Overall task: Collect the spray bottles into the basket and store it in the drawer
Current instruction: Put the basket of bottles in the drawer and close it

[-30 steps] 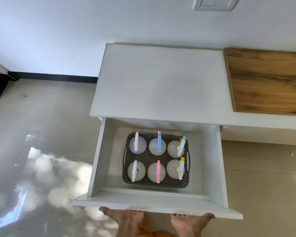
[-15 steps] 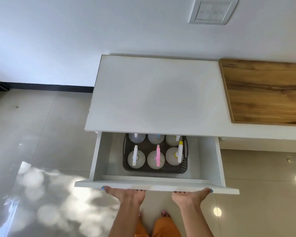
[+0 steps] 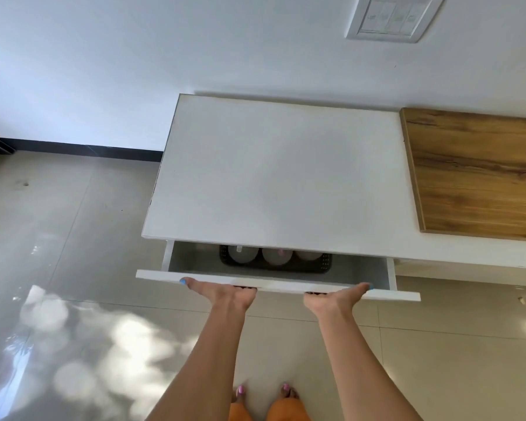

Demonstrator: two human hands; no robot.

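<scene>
- The white flat-fronted drawer (image 3: 286, 284) stands open only by a narrow gap under the white cabinet surface (image 3: 274, 177); judging by that gap, closing it is the last step in hand.
- The dark perforated plastic basket (image 3: 325, 264) sits inside the drawer, its front rim and the rounded tops of three pale translucent spray bottles (image 3: 243, 253) showing in the gap; any bottles behind are hidden under the surface.
- The left hand (image 3: 225, 294) and right hand (image 3: 336, 299) are well apart, each pressed on the drawer front, thumbs along the top edge and fingers curled below it where they cannot be seen.
- The front panel looks stiff and smooth with no handle visible, so the edge is the natural place to hold; flat palms on the face would serve for the final push.
- The load is probably moderate if the bottles hold liquid, which cannot be told here; the drawer likely runs with some inertia.
- The upright bottles are likely top-heavy and the basket may slide on the smooth drawer floor, so a gentle, even push from both sides seems wise.
- Thumbs on the top edge risk a pinch against the surface.
</scene>
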